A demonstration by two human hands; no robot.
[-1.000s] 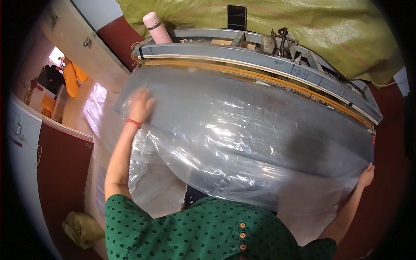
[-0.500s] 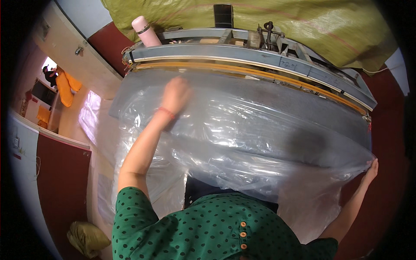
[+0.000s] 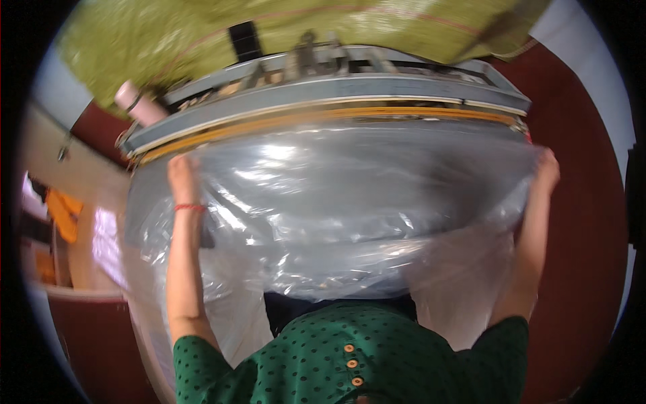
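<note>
A large clear plastic sheet (image 3: 316,215) lies across the grey work surface of a machine and hangs down over its near edge toward my body. My left hand (image 3: 183,176) is closed on the sheet's far edge at the left. At the right end, my right hand (image 3: 548,170) grips the far corner of the same sheet. Between both hands the edge is stretched taut, close to the orange strip (image 3: 323,116) along the machine's metal frame (image 3: 303,96). Glare and wrinkles cover much of the film.
A pink bottle (image 3: 140,104) leans at the frame's left end. Behind the machine hangs a yellow-green tarp (image 3: 377,27) with a black rectangular piece (image 3: 244,42) before it. A door (image 3: 74,155) stands at the left, and a dark red wall (image 3: 579,202) at the right.
My left hand has moved left from the middle of the sheet and now grips its edge. My right hand has risen toward the frame, pulling the corner with it. The view has turned.
</note>
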